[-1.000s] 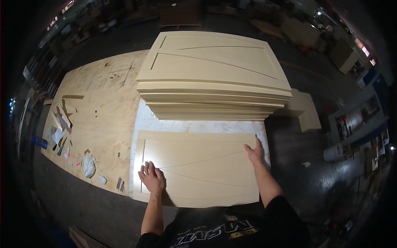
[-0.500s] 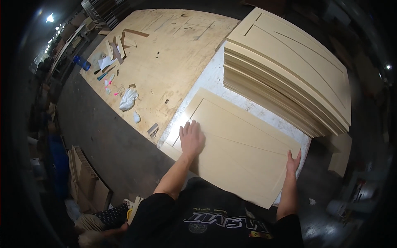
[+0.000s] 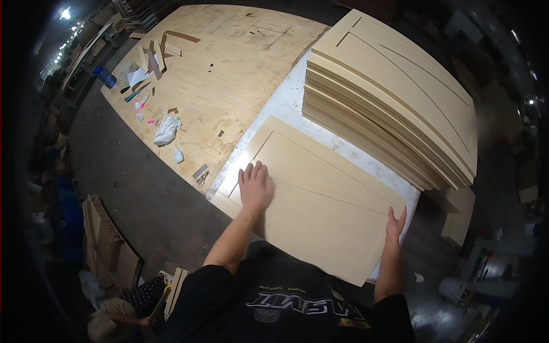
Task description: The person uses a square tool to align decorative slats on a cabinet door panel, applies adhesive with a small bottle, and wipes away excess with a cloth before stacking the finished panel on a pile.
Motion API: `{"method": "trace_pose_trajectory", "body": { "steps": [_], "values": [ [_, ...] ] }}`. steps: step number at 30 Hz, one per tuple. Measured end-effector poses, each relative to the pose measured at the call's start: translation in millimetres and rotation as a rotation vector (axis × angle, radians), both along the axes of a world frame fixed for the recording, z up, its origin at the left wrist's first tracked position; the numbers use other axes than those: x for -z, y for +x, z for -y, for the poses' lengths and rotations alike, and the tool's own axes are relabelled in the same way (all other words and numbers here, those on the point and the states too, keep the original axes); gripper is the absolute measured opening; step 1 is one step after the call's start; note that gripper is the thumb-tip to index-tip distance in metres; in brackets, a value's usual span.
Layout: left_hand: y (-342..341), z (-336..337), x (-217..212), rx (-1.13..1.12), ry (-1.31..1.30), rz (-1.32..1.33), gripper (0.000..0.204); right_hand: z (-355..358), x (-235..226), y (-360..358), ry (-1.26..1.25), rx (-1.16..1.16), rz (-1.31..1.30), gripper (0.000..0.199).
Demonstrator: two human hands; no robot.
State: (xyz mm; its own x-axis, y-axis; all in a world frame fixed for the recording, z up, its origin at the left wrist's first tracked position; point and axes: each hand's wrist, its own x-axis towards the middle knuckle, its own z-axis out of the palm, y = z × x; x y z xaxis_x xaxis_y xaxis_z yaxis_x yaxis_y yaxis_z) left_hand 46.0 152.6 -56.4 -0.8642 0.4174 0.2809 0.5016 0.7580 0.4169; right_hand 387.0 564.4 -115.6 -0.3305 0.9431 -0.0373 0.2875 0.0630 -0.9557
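Observation:
A flat cream-coloured panel [image 3: 320,211] with narrow grooves cut near its edges and diagonally across it lies in front of me on a white-topped surface. My left hand [image 3: 257,186] rests on the panel's left part, its fingers laid out over the groove there. At the right edge is my right hand [image 3: 395,224], thumb over the face and fingers stretched along the side; the fingers' undersides are hidden. Beyond the panel, to the right, rises a tall stack of similar panels [image 3: 372,126], the top one showing the same grooves.
A wooden worktop [image 3: 229,74] adjoins on the left, bearing wood strips [image 3: 154,57], a crumpled white plastic bag [image 3: 167,130] and small tools. A blue bottle [image 3: 104,76] is at its left edge. Another person [image 3: 123,314] is low at the left, near leaning boards [image 3: 111,240].
The view has shifted slightly, so everything sits a little further left. Both hands keep their places on the panel. The person at lower left has moved a little.

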Motion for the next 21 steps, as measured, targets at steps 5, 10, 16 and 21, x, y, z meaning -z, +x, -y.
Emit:
{"method": "trace_pose_trajectory", "body": {
  "steps": [5,10,16,21],
  "values": [
    [-0.1,-1.7,-1.3,0.003,0.007,-0.009,0.045,1.0,-2.3,-0.6,0.008,0.003,-0.013,0.073],
    [-1.6,-2.3,-0.9,-0.005,0.01,-0.014,0.043,3.0,-3.5,-2.7,0.003,0.003,-0.023,0.074],
    [-1.9,-1.3,1.1,0.0,0.003,-0.009,0.044,2.8,-5.8,-4.2,0.019,0.009,0.056,0.074],
    [-1.2,-0.9,5.3,0.003,-0.011,-0.026,0.047,-4.3,2.3,-0.9,0.062,-0.005,0.06,0.072]
  ]
}}
